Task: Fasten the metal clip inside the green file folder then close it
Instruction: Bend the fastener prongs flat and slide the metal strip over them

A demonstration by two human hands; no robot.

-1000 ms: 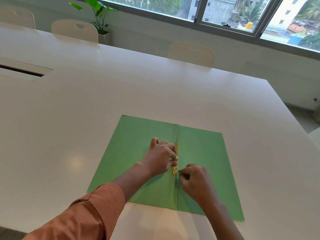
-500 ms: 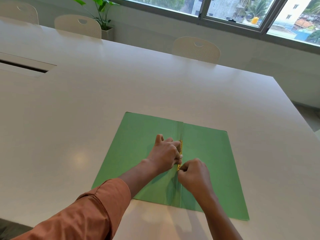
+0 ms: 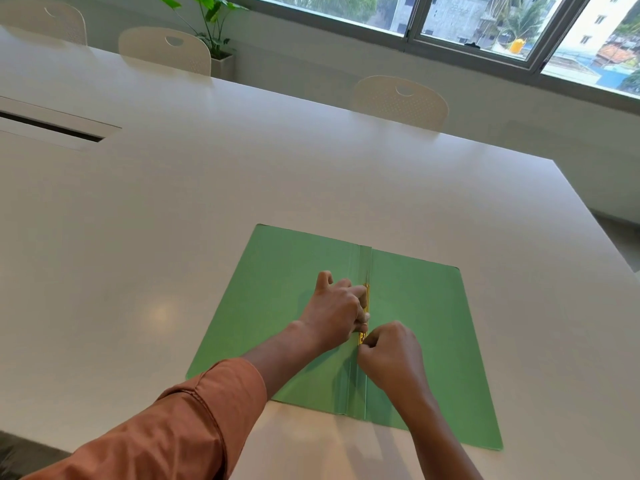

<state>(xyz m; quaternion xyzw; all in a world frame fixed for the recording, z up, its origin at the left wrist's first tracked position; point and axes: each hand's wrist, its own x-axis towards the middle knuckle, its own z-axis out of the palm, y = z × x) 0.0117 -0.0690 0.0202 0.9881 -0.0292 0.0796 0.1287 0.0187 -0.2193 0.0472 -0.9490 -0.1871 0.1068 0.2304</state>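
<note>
From the head camera, the green folder lies open on the white table, the left hand pressing the brass clip along the spine while the right hand pinches its near end. If either pinch slips, the clip's prong could spring up, and closing then would crease the cover.

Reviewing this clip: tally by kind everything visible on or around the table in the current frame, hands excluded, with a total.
Green file folder, open flat: 1
Metal clip on its spine: 1
White table: 1
White chairs along the far side: 3
Potted plant: 1
Total: 7
</note>
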